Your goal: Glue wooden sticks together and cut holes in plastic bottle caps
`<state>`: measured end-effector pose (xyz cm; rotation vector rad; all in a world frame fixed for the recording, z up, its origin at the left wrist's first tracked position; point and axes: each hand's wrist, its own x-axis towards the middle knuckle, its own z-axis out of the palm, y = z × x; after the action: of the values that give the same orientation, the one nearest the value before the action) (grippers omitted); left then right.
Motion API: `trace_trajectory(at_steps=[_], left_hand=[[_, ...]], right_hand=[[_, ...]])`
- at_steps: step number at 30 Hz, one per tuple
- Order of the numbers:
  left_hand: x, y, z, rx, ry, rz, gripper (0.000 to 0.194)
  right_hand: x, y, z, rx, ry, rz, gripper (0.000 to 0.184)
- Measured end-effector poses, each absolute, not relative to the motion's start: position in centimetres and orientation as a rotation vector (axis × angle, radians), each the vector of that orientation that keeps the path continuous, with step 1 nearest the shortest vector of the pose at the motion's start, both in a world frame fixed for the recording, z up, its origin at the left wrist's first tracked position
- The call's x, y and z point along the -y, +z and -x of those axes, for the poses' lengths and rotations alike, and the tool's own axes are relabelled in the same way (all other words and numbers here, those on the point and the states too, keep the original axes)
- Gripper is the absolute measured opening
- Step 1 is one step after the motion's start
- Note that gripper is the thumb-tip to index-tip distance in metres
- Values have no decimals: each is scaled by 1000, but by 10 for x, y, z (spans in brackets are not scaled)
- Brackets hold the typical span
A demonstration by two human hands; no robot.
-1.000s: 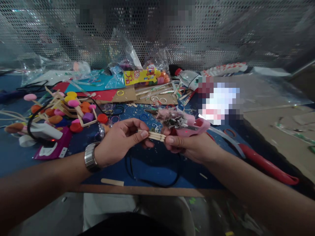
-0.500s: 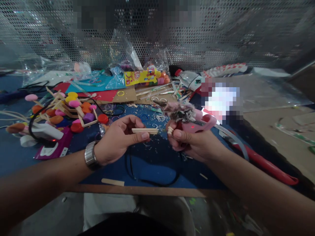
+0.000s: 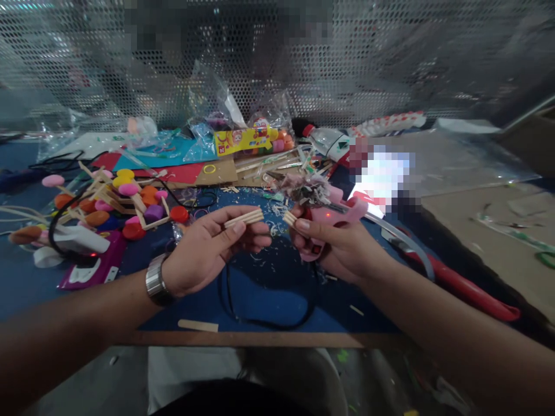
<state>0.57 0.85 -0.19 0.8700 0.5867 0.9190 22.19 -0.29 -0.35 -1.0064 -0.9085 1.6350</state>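
Observation:
My left hand (image 3: 208, 248), with a metal watch (image 3: 155, 281) on the wrist, pinches a small bundle of wooden sticks (image 3: 244, 218) between thumb and fingers. My right hand (image 3: 333, 245) grips a pink glue gun (image 3: 329, 211) whose tip is crusted with debris. A short stick piece (image 3: 289, 218) is pinched at that hand's thumb. The two hands are a little apart above the blue table top (image 3: 269, 294).
A structure of sticks and coloured foam pieces (image 3: 117, 199) lies at the left. Bags, a yellow packet (image 3: 243, 138) and loose sticks crowd the back by a perforated metal screen. A red-handled tool (image 3: 459, 286) lies at the right. A black cord (image 3: 264, 320) and a flat stick (image 3: 197, 326) lie near the front edge.
The stick bundle, held between both hands a second ago, has come apart: my left hand keeps the longer part and my right hand a short piece. Both hands have risen slightly.

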Motion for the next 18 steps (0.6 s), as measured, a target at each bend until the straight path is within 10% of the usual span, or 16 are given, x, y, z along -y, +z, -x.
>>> trace_trajectory(at_steps=[18], left_hand=[[-9, 3, -6, -605, 917, -878, 23]], right_hand=[[4, -2, -224, 983, 1703, 1029, 42]])
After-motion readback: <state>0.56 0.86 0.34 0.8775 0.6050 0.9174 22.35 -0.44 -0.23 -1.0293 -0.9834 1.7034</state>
